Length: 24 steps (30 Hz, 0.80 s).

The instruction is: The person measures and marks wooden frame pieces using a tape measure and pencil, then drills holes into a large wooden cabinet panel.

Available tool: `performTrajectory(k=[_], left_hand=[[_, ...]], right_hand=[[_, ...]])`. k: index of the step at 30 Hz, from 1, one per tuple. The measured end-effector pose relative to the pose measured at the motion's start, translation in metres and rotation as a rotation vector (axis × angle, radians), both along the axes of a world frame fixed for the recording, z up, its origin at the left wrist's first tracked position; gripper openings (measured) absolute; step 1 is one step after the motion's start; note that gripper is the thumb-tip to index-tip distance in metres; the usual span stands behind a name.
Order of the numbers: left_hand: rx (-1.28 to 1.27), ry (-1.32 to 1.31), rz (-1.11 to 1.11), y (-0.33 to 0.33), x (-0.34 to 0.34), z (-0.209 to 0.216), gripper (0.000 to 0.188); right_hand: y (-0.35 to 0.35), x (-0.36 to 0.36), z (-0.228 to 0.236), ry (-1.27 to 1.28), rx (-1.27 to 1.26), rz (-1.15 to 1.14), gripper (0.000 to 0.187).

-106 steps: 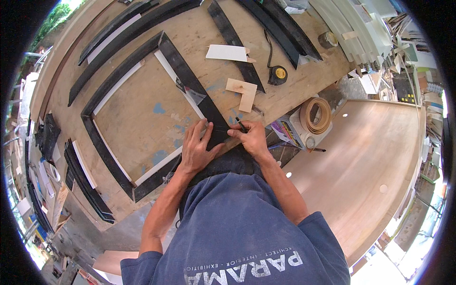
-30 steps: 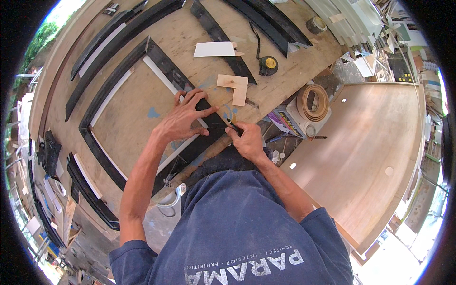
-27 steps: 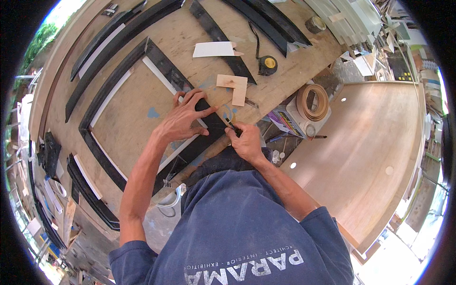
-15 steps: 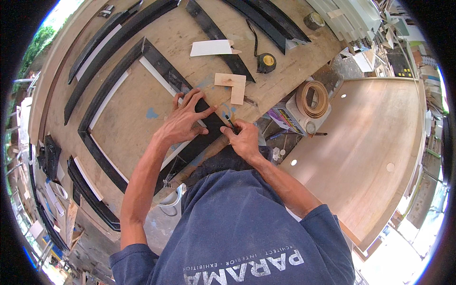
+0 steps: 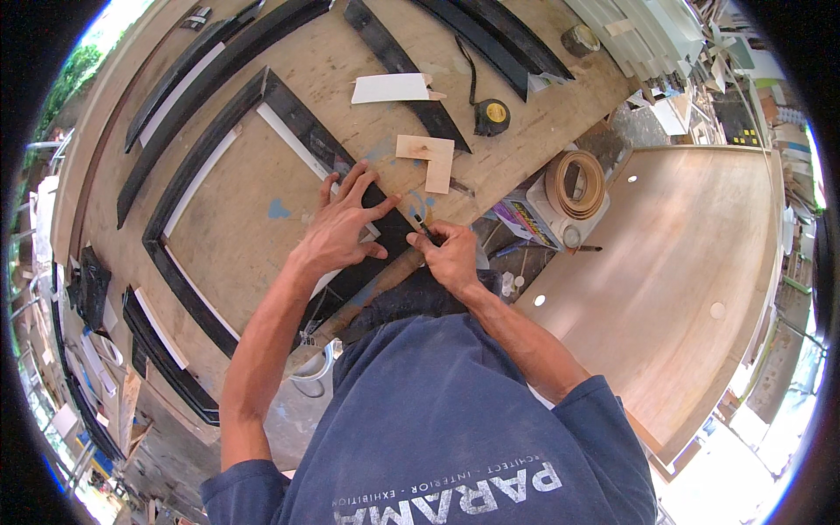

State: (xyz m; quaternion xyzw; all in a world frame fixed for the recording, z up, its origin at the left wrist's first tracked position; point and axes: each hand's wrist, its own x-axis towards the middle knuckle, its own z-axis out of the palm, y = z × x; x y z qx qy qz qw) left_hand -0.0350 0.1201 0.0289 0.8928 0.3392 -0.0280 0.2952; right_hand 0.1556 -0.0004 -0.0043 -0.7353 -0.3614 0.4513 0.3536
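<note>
A black mitred frame (image 5: 302, 119) with white strips along its inner edges lies flat on the plywood worktable (image 5: 223, 197). On its near right corner rests my left hand (image 5: 332, 232), fingers and thumb spread against the black surface. Just to the right, my right hand (image 5: 451, 261) grips a slim dark tool (image 5: 423, 224), its tip pointing away from me at the frame's outer edge. Most of the tool is hidden in the fingers, so its kind is unclear. Beyond this hand sits an L-shaped piece of pale wood (image 5: 437, 162).
A tape measure (image 5: 492, 116), a white block (image 5: 391, 88) and loose black mouldings (image 5: 385, 44) lie farther off. Right of the table stand a coil of wood-coloured edging (image 5: 560, 199) and a large wooden panel (image 5: 665, 280). A pail (image 5: 311, 378) is below the near edge.
Both hands stay almost where they were. My left thumb has shifted slightly on the frame, and the tool in my right hand has moved very little.
</note>
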Motion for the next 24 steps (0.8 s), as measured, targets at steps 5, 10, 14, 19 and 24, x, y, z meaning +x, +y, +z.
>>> performTrajectory(k=[5,10,14,19,24], left_hand=[[-0.016,0.014,0.017,-0.001,0.004,0.004,0.087],[-0.026,0.006,0.029,0.000,0.003,0.007,0.085],[-0.039,0.000,0.027,0.000,0.002,0.007,0.084],[-0.030,0.024,0.009,0.000,0.002,0.004,0.088],[-0.017,0.007,-0.009,0.000,0.000,0.003,0.095]], right_hand=[[0.002,0.003,-0.005,0.040,-0.005,-0.004,0.020],[0.006,0.008,-0.001,0.011,-0.044,0.059,0.021],[0.011,0.014,0.001,-0.141,0.079,0.044,0.022],[0.036,0.036,-0.001,-0.469,0.277,-0.047,0.030],[0.068,0.044,0.005,-0.638,0.271,0.005,0.053]])
